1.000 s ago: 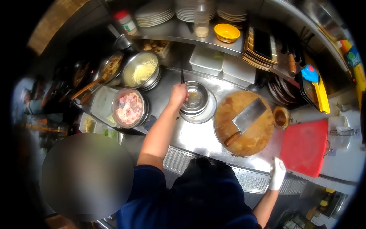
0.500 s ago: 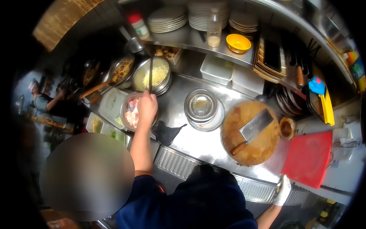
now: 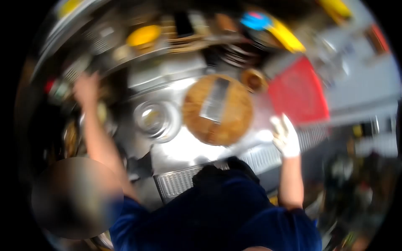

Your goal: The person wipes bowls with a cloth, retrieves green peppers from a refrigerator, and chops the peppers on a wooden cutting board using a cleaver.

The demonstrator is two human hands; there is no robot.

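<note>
My bare left hand [image 3: 87, 90] is stretched far out to the left, by the shelf edge and near a red-capped jar [image 3: 58, 90]. Motion smears its fingers, and whether it holds anything cannot be told. My right hand [image 3: 287, 136] wears a white glove. Its fingers are apart over the counter's front edge, just below the red cutting board [image 3: 299, 92], with nothing visible in them. Between my arms, a cleaver [image 3: 215, 100] lies on a round wooden chopping block [image 3: 238, 111]. Left of the block stands a stack of metal bowls [image 3: 153, 119].
A yellow bowl [image 3: 144, 36] stands on the shelf at the back. Lidded containers [image 3: 184, 67] sit below it. A brown round pot [image 3: 253, 80] is behind the block. A black cloth [image 3: 140, 167] lies near the counter's front left. Much is blurred.
The view has swung to the right and blurred. My left hand has moved from the meat bowl to the shelf; the dark stick it held is no longer discernible. My right hand has risen, fingers spread.
</note>
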